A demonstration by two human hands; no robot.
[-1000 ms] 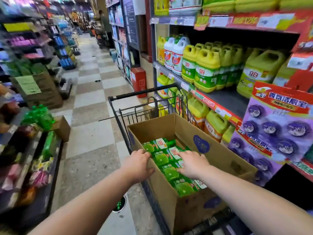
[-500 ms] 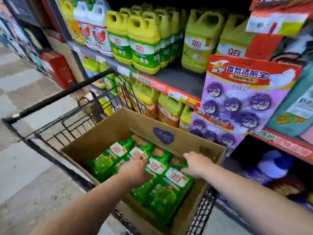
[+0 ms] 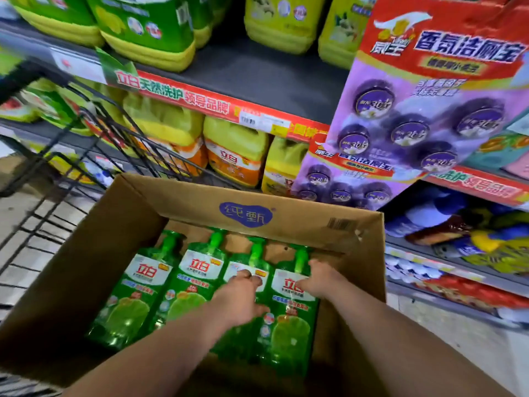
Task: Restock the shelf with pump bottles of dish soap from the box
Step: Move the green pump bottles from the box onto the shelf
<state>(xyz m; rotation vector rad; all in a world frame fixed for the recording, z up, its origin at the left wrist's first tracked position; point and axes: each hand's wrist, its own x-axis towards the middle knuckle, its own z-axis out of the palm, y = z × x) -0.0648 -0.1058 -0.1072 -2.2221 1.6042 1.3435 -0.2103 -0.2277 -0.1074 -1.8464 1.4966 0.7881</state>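
An open cardboard box (image 3: 183, 202) sits in a black wire cart (image 3: 94, 138). Several green pump bottles of dish soap lie side by side in it, pumps pointing toward the shelf. My left hand (image 3: 240, 295) lies over the third bottle (image 3: 256, 255), fingers curled down onto its label. My right hand (image 3: 322, 279) grips the rightmost bottle (image 3: 289, 336) at its shoulder, just below the pump. The two left bottles (image 3: 137, 293) are untouched. The grey shelf (image 3: 266, 81) straight ahead has a bare stretch between yellow jugs and a purple display.
Yellow and green detergent jugs (image 3: 148, 30) fill the upper shelf at left, and orange-labelled yellow jugs (image 3: 234, 150) stand on the shelf below. A purple hanging display of toilet cleaner (image 3: 409, 121) juts out at right. Lower right shelves hold mixed packets.
The view has dropped and closed in on the box. My left hand slid right onto the third bottle, and my right hand moved from the box's edge onto the rightmost bottle.
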